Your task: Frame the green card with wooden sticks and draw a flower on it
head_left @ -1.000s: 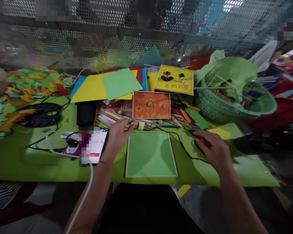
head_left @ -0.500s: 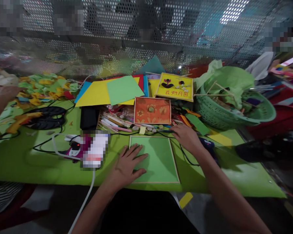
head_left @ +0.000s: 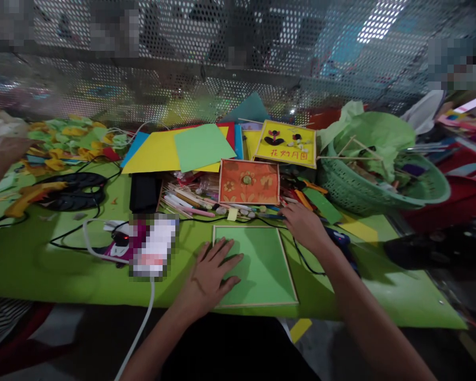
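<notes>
A green square panel (head_left: 262, 264) with thin wooden edging lies near the table's front edge. My left hand (head_left: 212, 272) rests flat on its left side, fingers spread. Beyond the panel's upper right corner, my right hand (head_left: 303, 225) reaches to the right end of a pile of pens and sticks (head_left: 186, 201); its fingertips are bunched there, and what they touch is too small to make out. An orange framed picture (head_left: 249, 182) with flower shapes sits on the pile. Behind it leans a yellow framed picture (head_left: 287, 143).
A phone (head_left: 155, 246) with a white cable lies left of the panel. Coloured paper sheets (head_left: 153, 151) are at the back. A green basket (head_left: 357, 185) stands at the right. Another person's hand (head_left: 8, 151) is at the far left, near paper scraps (head_left: 69, 137).
The view has shifted slightly, so the panel and the table appear a little lower. Both my hands keep nearly the same places.
</notes>
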Demonstrator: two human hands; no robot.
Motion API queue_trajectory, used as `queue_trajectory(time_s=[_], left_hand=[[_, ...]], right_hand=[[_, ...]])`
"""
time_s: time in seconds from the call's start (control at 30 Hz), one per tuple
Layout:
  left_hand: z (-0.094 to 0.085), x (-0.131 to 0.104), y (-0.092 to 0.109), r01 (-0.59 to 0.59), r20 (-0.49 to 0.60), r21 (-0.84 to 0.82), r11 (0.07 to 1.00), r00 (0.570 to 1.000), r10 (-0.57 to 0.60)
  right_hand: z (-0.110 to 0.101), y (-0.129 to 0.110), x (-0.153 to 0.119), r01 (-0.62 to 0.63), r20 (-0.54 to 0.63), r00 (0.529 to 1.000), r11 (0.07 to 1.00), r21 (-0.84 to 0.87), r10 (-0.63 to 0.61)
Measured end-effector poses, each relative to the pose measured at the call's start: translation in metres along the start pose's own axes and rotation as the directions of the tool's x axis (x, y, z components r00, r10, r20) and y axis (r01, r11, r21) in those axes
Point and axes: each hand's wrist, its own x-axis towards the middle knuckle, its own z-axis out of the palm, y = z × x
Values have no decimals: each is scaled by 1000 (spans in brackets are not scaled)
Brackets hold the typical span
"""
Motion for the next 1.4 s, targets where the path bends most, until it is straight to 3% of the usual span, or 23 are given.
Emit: queue_trajectory(time_s=[0.1, 0.2, 0.27, 0.37, 0.43, 0.5, 0.7, 1.0, 1.1, 1.2, 1.3, 1.4], left_hand=[[-9, 10, -1, 9, -66, -142, 990, 998, -18], [-23, 26, 6, 31, -128, -331, 943, 989, -78], [-30, 37, 16, 50, -143, -421, 906, 982, -121], [-35, 53, 33, 57, -138, -499, 865, 980, -144], [-35, 60, 42, 92, -109, -518, 850, 979, -172], [-33, 65, 46, 137, -63, -503, 854, 979, -195], [-30, 64, 45, 100, -73, -566, 818, 983, -171], [-33, 66, 43, 80, -64, -499, 863, 990, -128], [-41, 66, 37, 39, -198, -473, 880, 969, -150], [-52, 66, 32, -46, -347, -314, 948, 935, -70], [-57, 65, 31, -132, -286, -99, 986, 953, 99], [-53, 62, 33, -134, -203, 1, 991, 970, 132]], right_hand=[[-11, 0, -14, -17, -118, 993, 994, 109, 30], [-22, -12, -30, -3, -245, 961, 893, 449, 127], [-28, -29, -39, -28, -212, 947, 719, 694, 241], [-35, -61, -49, -8, -88, 969, 382, 924, 233], [-36, -79, -53, 20, -79, 963, 225, 974, 256], [-33, -90, -54, 25, -62, 953, 126, 992, 295], [-19, -95, -56, -52, 101, 919, -137, 989, 380], [-17, -95, -60, -94, 115, 939, -80, 992, 323], [-26, -92, -63, -143, 145, 956, -24, 989, 255], [-36, -90, -65, -177, 154, 972, 124, 976, 175], [-41, -89, -67, -182, 160, 981, 240, 953, 110], [-41, -85, -74, -205, 172, 974, 255, 945, 148]])
